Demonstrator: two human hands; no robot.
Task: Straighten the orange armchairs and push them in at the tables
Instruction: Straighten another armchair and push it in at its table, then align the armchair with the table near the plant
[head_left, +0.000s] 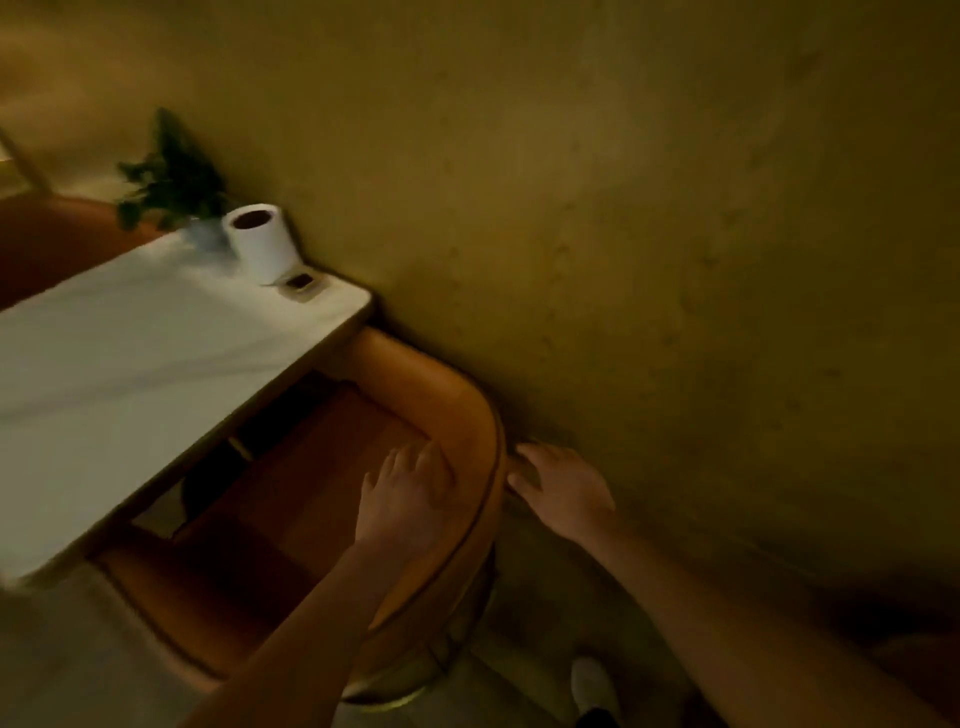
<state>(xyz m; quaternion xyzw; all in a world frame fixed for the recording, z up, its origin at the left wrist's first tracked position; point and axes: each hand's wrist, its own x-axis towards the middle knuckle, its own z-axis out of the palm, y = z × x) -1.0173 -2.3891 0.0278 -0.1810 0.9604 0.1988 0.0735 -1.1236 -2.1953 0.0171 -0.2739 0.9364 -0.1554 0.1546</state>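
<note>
An orange upholstered armchair with a curved, tub-shaped back (431, 395) stands at about 7 o'clock in the view. Its seat front is tucked under the edge of a white rectangular table (130, 353), and its rounded back lies close to the ochre plaster wall (675, 208) at 3 o'clock. The left hand (410, 493) lies flat on the inner face of the backrest, fingers spread and straight, gripping nothing. The right hand (563, 493) reaches to the outer side of the back rim, in the gap between chair and wall. Its fingers are extended and seem to touch the rim, though the blur leaves that contact uncertain. Neither hand curls around anything. At the table's far corner, towards 10 o'clock, a white paper roll (262, 241) stands upright, with a small dark square block (300, 283) just beside it and a green leafy plant (171, 176) behind it. A pale shoe (589, 680) shows on the floor at 6 o'clock.
</note>
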